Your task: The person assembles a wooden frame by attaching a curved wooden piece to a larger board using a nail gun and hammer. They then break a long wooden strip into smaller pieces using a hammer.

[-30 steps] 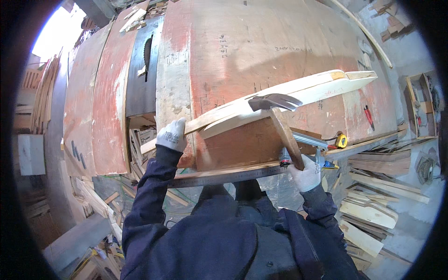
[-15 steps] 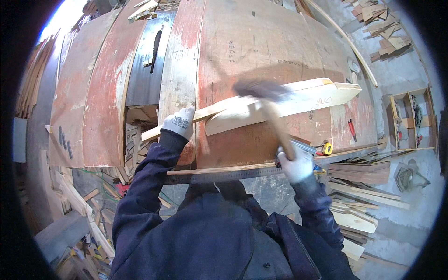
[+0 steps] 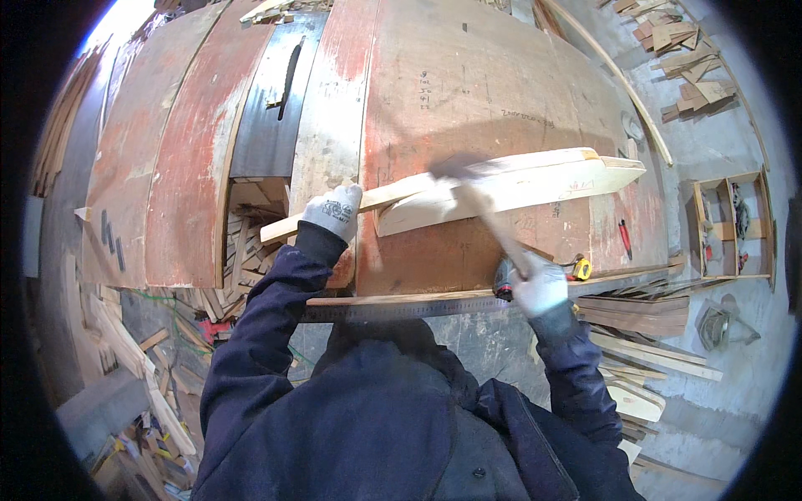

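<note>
Head view: left hand (image 3: 334, 214) clasps the wooden strip (image 3: 391, 194) at ten o'clock, right hand (image 3: 540, 287) grips the hammer (image 3: 493, 221); I'd strike squarely.

1. Left glove (image 3: 332, 212): white, dark printed marks.
2. Right glove (image 3: 541, 288): white.
3. Hammer (image 3: 496, 225): dark head, light-brown handle.
4. Board (image 3: 510, 194): pale cream, reddish scrawl toward its right end.
5. Table (image 3: 455, 83): brownish red, worn whitish streaks.
6. Jacket (image 3: 376, 409): dark navy.
7. Tape measure (image 3: 582, 268), near right: yellow.

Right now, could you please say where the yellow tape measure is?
In the head view, the yellow tape measure sits near the wooden workbench's front edge, right of the white-gloved right hand.
</note>
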The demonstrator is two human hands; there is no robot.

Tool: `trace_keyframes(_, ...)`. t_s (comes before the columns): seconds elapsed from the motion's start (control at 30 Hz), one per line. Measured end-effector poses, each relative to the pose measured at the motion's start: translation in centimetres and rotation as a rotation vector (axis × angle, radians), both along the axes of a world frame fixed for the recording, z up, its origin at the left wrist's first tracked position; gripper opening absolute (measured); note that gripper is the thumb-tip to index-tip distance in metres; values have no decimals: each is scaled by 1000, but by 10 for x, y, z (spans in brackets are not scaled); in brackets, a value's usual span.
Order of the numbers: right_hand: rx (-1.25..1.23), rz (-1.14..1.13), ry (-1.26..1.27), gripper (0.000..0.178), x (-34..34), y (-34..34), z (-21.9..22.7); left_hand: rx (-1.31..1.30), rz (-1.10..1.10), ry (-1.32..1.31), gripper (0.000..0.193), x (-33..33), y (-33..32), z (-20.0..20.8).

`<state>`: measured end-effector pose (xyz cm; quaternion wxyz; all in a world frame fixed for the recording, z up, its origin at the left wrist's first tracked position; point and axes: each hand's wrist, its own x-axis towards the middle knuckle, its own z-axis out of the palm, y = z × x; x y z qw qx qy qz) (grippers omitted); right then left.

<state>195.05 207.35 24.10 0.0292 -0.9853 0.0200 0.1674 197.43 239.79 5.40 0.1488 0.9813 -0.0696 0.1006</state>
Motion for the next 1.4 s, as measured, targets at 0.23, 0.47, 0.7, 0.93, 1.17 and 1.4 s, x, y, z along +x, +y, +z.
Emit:
trace_keyframes(0.23,45,-15,90,28,2,-36,-49,21,3,-34,9,-4,-6,1)
trace_keyframes(0.47,285,-184,88,32,-18,-29,-66,59,1,-30,11,-2,-7,-4)
trace_keyframes(0.7,384,-234,-53,31,-29,-57,-51,-28,25,17,22,2,-7,-1)
trace_keyframes(0.93,142,-206,-50,33,-22,-73,-74,5,4,-25,27,5,-6,-8)
trace_keyframes(1.17,200,-217,-58,30,-23,-73,-80,-55,-64,215,49,4,-6,22)
trace_keyframes(1.4,169,-173,-15,31,-20,-86,-107,-241,-243,323,74,41,-11,30)
